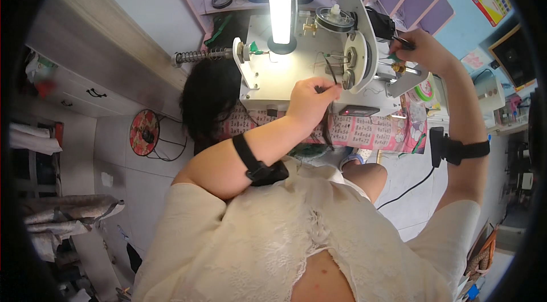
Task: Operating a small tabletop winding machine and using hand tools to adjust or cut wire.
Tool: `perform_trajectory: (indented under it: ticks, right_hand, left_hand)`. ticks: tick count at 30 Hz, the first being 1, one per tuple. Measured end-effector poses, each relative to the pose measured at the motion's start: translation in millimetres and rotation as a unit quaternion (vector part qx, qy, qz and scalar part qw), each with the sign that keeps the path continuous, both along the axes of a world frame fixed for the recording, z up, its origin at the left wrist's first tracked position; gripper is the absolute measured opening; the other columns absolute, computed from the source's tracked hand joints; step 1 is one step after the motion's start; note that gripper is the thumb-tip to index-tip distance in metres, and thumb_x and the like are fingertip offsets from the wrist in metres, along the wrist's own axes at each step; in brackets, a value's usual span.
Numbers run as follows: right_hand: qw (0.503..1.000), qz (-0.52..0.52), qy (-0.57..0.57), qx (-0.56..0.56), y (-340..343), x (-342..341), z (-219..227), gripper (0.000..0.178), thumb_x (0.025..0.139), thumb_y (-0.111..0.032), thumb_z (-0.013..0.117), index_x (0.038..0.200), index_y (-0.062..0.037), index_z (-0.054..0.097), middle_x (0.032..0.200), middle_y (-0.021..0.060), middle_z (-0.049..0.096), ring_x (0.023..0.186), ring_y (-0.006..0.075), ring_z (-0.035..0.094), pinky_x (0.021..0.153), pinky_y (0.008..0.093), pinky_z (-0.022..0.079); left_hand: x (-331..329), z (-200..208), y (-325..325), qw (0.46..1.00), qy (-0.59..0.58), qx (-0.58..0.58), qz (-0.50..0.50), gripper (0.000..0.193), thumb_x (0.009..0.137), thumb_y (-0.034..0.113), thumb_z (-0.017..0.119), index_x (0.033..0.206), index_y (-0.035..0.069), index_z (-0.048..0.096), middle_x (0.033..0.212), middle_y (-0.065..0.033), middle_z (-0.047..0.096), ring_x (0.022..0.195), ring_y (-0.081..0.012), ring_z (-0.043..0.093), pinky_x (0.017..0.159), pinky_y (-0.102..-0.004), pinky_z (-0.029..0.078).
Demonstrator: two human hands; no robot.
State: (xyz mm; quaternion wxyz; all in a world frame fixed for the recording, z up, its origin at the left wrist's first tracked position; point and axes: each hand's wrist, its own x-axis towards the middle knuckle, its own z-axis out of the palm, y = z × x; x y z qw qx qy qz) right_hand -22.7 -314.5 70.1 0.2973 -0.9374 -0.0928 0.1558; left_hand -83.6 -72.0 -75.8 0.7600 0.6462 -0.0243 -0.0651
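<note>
In the middle stands a white bench machine (259, 82), with a round wheel (370, 60) on an upright plate at its right. My left hand (314, 102) is closed in front of it, near the wheel's lower edge. A thin black strand (331, 71) runs up from its fingers toward the wheel, and a dark hair-like lock (326, 131) hangs below. Past the wheel, beside a brass fitting (398, 67), my right hand (424, 51) is closed on a slim black handle (403, 43); its working end is hard to make out.
A bright tube lamp (279, 3) rises over the machine. Black hair (208, 94) spills off the table's left side; a spring-loaded rod (202, 57) juts out above it. A patterned pink cover (364, 131) lies under the machine. A round stool (145, 133) stands left.
</note>
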Motion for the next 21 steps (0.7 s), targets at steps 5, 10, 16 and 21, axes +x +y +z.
perform_trajectory:
  ticks: [5, 10, 16, 21]
  right_hand:
    - [0.993, -0.037, -0.101, -0.038, -41, -29, 2, 0.01, 0.079, -0.002, 0.058, 0.086, 0.0049, 0.061, 0.072, 0.0069, 0.06, 0.068, 0.0097, 0.051, 0.065, 0.0278, 0.042]
    - [0.977, -0.136, -0.155, -0.051, -58, -81, -8, 0.009, 0.081, 0.001, 0.055, 0.088, 0.0044, 0.058, 0.071, 0.0065, 0.057, 0.067, 0.0104, 0.047, 0.064, 0.026, 0.041]
    - [0.952, -0.238, -0.179, -0.067, -72, -130, -30, 0.012, 0.082, 0.003, 0.053, 0.093, 0.0025, 0.058, 0.074, 0.0066, 0.058, 0.068, 0.0116, 0.049, 0.066, 0.0253, 0.042]
    - [0.931, -0.23, -0.275, -0.065, -60, -140, -52, 0.013, 0.082, 0.005, 0.056, 0.095, 0.0022, 0.058, 0.08, 0.012, 0.062, 0.071, 0.0186, 0.057, 0.069, 0.0274, 0.045]
  left_hand:
    - [-21, 5, 90, 0.948, 0.235, -0.002, -0.215, 0.026, 0.086, 0.013, 0.061, 0.107, -0.002, 0.061, 0.09, -0.0024, 0.063, 0.053, -0.0015, 0.036, 0.045, -0.0189, 0.029]
    - [-55, -9, 269, 0.96, 0.276, 0.039, -0.022, 0.03, 0.088, 0.018, 0.059, 0.111, -0.001, 0.06, 0.094, -0.0064, 0.063, 0.049, -0.0012, 0.036, 0.042, -0.0158, 0.026]
    - [-141, -14, 534, 0.528, 0.195, 0.754, 0.339, 0.038, 0.073, 0.036, 0.071, 0.085, 0.001, 0.069, 0.084, -0.0186, 0.067, 0.078, -0.0299, 0.066, 0.073, -0.0381, 0.05]
    - [-75, 72, 395, 0.603, -0.127, 0.663, 0.425, 0.028, 0.082, 0.028, 0.066, 0.096, 0.004, 0.068, 0.089, -0.0131, 0.066, 0.084, -0.0263, 0.065, 0.073, -0.0335, 0.049]
